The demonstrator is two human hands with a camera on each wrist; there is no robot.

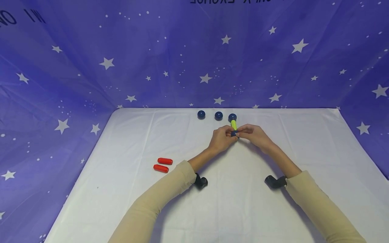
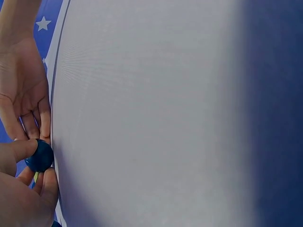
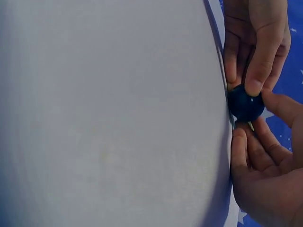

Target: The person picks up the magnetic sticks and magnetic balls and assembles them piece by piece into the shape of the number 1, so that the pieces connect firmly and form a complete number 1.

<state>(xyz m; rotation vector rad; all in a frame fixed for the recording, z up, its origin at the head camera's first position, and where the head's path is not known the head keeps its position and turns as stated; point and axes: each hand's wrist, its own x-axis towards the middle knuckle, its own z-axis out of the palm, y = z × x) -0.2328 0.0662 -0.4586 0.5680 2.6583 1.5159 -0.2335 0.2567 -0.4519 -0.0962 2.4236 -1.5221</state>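
Observation:
Both hands meet at the back of the table around a blue ball (image 1: pixel 234 134) at the near end of a yellow-green rod (image 1: pixel 233 125). A second blue ball (image 1: pixel 232 117) sits at the rod's far end. The left hand (image 1: pixel 221 139) pinches the near ball, its thumb on the glossy surface of the ball (image 2: pixel 40 157) in the left wrist view. From the other side the right hand (image 1: pixel 256 137) holds the same ball (image 3: pixel 246 105) between thumb and fingers. In both wrist views the fingers hide most of the rod.
Two more blue balls, one (image 1: pixel 201 114) and another (image 1: pixel 218 115), stand left of the rod near the back edge. Two red rods (image 1: pixel 165 161) lie at left on the white tablecloth (image 1: pixel 133 135). A purple starry curtain (image 1: pixel 182 60) rises behind. Black straps (image 1: pixel 275 182) hang at the wrists.

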